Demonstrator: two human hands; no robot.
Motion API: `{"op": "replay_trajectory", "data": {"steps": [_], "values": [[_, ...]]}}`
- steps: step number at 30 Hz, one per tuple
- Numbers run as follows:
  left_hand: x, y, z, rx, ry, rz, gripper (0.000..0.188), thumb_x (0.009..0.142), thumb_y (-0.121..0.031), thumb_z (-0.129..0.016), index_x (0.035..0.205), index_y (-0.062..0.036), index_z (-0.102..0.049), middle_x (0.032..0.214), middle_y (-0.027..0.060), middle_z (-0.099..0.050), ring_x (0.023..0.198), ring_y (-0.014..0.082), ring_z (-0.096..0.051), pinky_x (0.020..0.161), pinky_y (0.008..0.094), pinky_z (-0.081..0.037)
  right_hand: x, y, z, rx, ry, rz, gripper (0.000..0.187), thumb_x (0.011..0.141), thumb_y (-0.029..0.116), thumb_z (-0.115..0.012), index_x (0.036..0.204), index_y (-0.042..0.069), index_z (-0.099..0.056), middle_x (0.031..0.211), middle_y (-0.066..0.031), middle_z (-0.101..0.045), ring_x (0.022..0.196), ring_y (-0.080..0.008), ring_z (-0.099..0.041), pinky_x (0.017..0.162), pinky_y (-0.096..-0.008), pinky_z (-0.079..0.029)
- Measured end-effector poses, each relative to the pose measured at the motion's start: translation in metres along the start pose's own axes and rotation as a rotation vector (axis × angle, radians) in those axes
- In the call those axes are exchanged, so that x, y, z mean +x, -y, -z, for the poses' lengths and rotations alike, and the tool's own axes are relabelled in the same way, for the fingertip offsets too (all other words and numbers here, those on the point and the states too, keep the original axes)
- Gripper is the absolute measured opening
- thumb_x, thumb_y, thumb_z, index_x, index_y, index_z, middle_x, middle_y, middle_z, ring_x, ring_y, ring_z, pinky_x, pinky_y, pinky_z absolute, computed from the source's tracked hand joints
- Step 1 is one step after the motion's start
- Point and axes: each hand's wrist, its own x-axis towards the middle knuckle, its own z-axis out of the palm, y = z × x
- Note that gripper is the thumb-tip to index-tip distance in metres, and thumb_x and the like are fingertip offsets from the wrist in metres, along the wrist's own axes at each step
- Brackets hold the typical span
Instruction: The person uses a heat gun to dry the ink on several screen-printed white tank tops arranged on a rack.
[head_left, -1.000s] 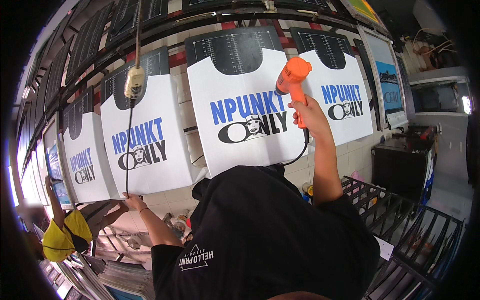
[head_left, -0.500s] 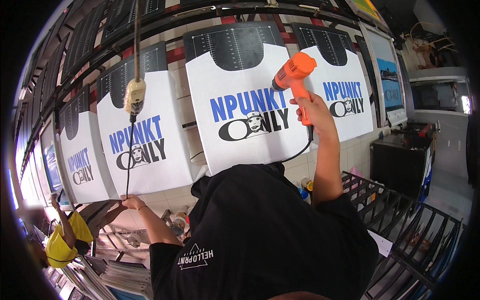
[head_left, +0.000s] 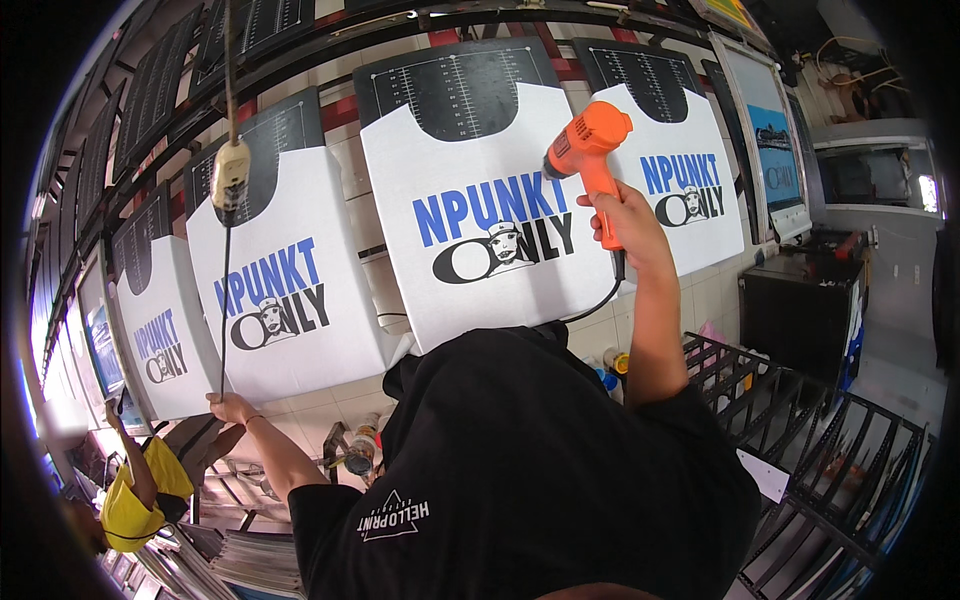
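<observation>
My right hand (head_left: 632, 228) is wrapped round the handle of an orange heat gun (head_left: 592, 140). Its nozzle points left over the blue lettering on a white T-shirt (head_left: 470, 310), which is stretched on a black printing board (head_left: 460, 90). From the handle's end a black cord curves down toward my body. At the lower left, my left hand (head_left: 234, 408) is closed on a thin black cable (head_left: 226, 310) that runs up to a cream socket block (head_left: 231, 175) hanging from a cord. This hand is by the lower edge of another printed white T-shirt (head_left: 300, 370).
More white T-shirts with the same blue and black print lie on boards at the far left (head_left: 150, 290) and right (head_left: 690, 240). A framed screen (head_left: 765, 140) stands beyond. A black rack (head_left: 800, 430) is at lower right; a person in yellow (head_left: 150, 490) is at lower left.
My left hand has moved left, pulling the cable and hanging socket block that way. The heat gun stays almost where it was over the middle shirt, while the view shifts slightly.
</observation>
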Motion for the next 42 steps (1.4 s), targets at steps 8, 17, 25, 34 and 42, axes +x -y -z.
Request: {"op": "replay_trajectory", "data": {"steps": [8,17,25,34,42], "values": [[-0.02,-0.021,-0.002,0.076,0.022,-0.221,0.057,0.099,-0.039,-0.032,0.104,0.0094,-0.062,0.101,0.0321,-0.061,0.1,0.0469,-0.055,0.09,0.0514,-0.041,-0.001,-0.003,-0.002,-0.044,-0.022,0.009,0.04,0.088,0.018,-0.055,0.122,-0.002,-0.051,0.099,-0.0083,-0.062,0.065,-0.0067,-0.052,0.055,-0.0227,-0.048],[-0.042,-0.048,0.011,0.134,0.125,-0.249,0.027,0.091,-0.02,-0.054,0.102,0.0023,-0.066,0.1,0.0207,-0.065,0.097,0.038,-0.059,0.085,0.0451,-0.045,-0.01,-0.007,0.004,-0.031,-0.003,-0.011,0.042,0.087,0.018,-0.055,0.123,-0.003,-0.05,0.1,-0.0088,-0.062,0.064,-0.007,-0.051,0.055,-0.023,-0.048],[-0.075,-0.083,0.024,0.113,0.04,-0.579,0.021,0.087,-0.014,-0.055,0.1,-0.001,-0.065,0.099,0.0167,-0.066,0.095,0.0354,-0.059,0.084,0.0449,-0.045,-0.021,-0.007,0.008,-0.031,0.018,-0.043,0.041,0.088,0.016,-0.053,0.124,-0.003,-0.049,0.101,-0.0092,-0.063,0.064,-0.0071,-0.051,0.055,-0.0227,-0.048],[-0.098,-0.137,0.033,0.074,0.079,-0.74,0.03,0.084,-0.009,-0.054,0.112,-0.0022,-0.061,0.109,0.0147,-0.064,0.105,0.0336,-0.057,0.09,0.0443,-0.042,-0.03,-0.015,0.01,-0.039,0.018,-0.026,0.042,0.088,0.018,-0.055,0.124,-0.002,-0.049,0.101,-0.0087,-0.063,0.064,-0.007,-0.051,0.055,-0.0222,-0.048],[-0.159,-0.274,0.079,-0.422,0.039,-0.847,0.031,0.085,-0.001,-0.055,0.116,0.0017,-0.058,0.114,0.016,-0.061,0.109,0.0316,-0.054,0.095,0.0412,-0.041,-0.043,-0.012,0.008,-0.095,0.004,-0.046,0.039,0.083,0.021,-0.058,0.114,-0.002,-0.053,0.096,-0.0084,-0.06,0.066,-0.0101,-0.052,0.053,-0.025,-0.048]]}}
